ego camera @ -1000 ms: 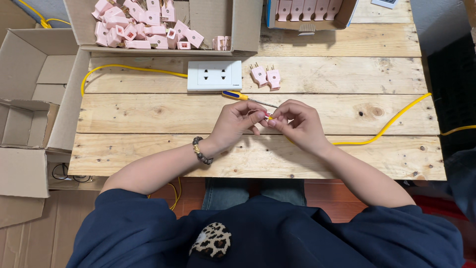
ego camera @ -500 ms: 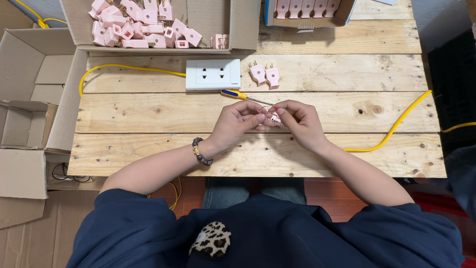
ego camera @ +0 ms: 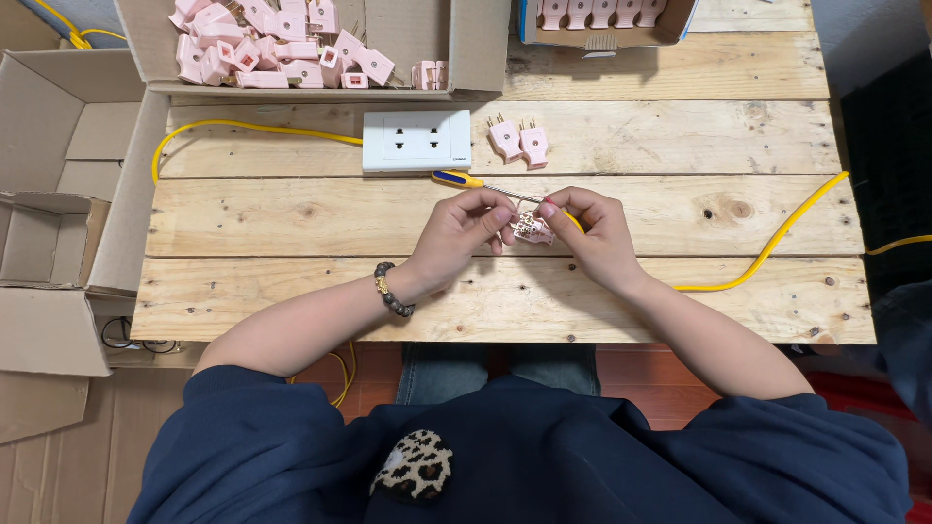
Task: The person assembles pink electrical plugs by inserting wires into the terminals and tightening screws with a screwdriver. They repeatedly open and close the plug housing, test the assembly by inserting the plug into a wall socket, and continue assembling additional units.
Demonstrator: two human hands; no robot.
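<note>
Little has shifted on the head view since a second ago: my left hand (ego camera: pixel 464 231) and right hand (ego camera: pixel 594 231) stay together over the middle plank of the bench (ego camera: pixel 291 209), both pinched on the small pink plug (ego camera: pixel 532 228), now turned slightly between the fingertips. I judge the assembly step is ongoing. A yellow-handled screwdriver (ego camera: pixel 464 180) lies just behind my left hand, beside the white socket plate (ego camera: pixel 416 141). Two finished pink plugs (ego camera: pixel 518 143) sit near. The yellow cable (ego camera: pixel 767 247) trails right. Nothing blocks my hands.
</note>
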